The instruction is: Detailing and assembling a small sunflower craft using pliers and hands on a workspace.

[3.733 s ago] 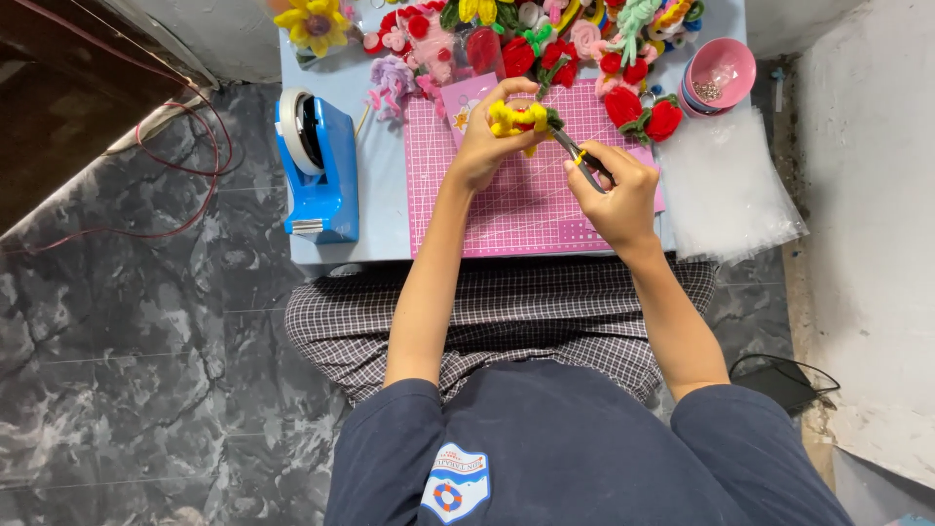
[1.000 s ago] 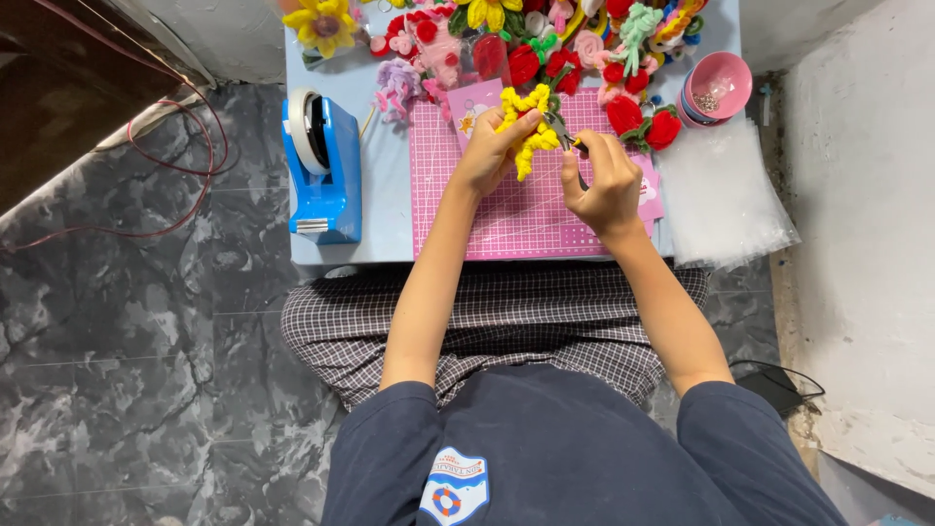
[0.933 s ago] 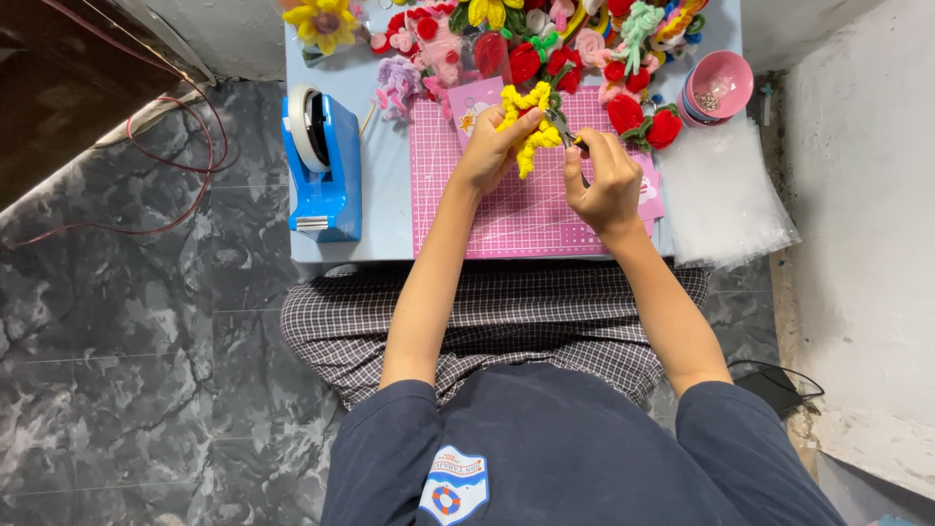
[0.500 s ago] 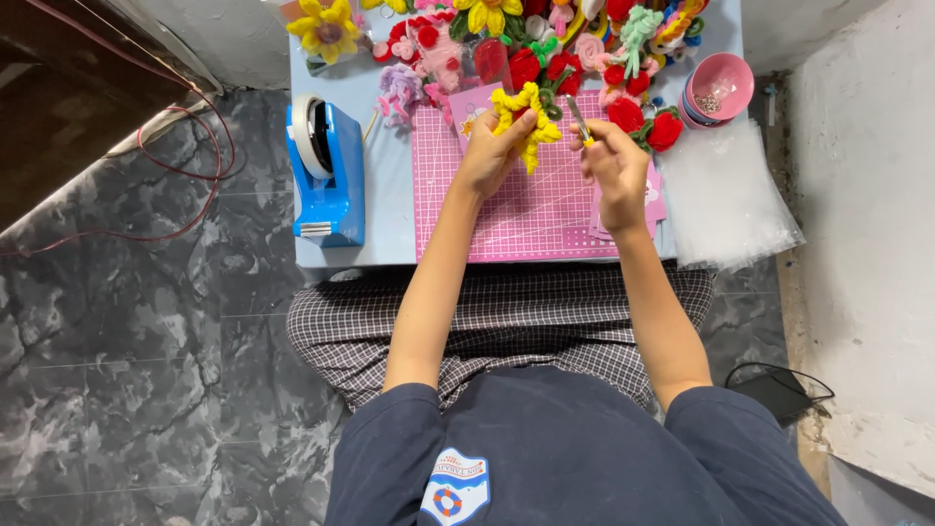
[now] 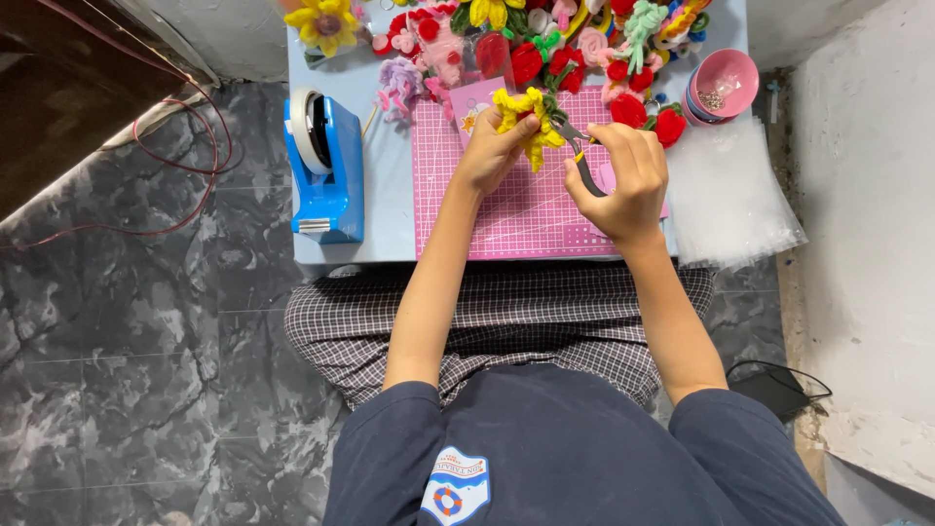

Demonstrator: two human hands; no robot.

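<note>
**Trimming a yellow pipe-cleaner flower over the cutting mat**

The yellow pipe-cleaner flower (image 5: 523, 117) is held just above the far edge of the pink cutting mat (image 5: 516, 209), near the pile of finished flowers at the back of the table; the left hand (image 5: 487, 151) is closed around it from below, fingers pinching the petals and what looks like the stem; the right hand (image 5: 623, 180) is wrapped shut around the handles of a small pair of pliers or cutters (image 5: 577, 151), whose tip points at the flower's base; whether the blades are already biting I cannot tell, since the tip is small and partly hidden by green strands.

To my eye the step is a snip or a twist at the stem; it would go best with the left grip kept close to the cut so the wire cannot spring or bend the petals; the tool should meet the wire square, not at a slant, and only the one strand should lie between the blades; working low over the mat would let any offcut fall there rather than among the red flowers (image 5: 643, 107) or into the pink bowl (image 5: 726, 83) just beside them.

The blue tape dispenser (image 5: 326, 161) stands well apart on the left; a stack of clear plastic sheets (image 5: 730, 195) lies on the right edge of the light blue table (image 5: 390, 195).
</note>
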